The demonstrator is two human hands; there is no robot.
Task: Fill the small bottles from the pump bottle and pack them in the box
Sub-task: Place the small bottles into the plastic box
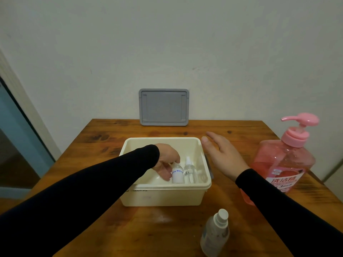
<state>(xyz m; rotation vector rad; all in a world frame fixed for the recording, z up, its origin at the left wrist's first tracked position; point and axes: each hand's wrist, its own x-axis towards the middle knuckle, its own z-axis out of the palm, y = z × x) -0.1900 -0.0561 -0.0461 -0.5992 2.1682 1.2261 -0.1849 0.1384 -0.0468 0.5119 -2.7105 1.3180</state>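
Observation:
A cream plastic box point(159, 197) stands open in the middle of the wooden table. Inside it my left hand point(166, 160) reaches down and holds a small white-labelled bottle point(177, 175) by its top. A clear small spray bottle point(189, 171) stands right beside that one in the box. My right hand point(221, 153) hovers flat with straight fingers just right of the box, holding nothing. The pink pump bottle point(282, 160) stands at the table's right side. A third small white spray bottle point(215, 233) stands on the table in front of the box.
The grey box lid point(163, 107) leans against the wall at the table's far edge. The wooden table point(96, 145) ends close on the left and right. A doorway lies at the far left.

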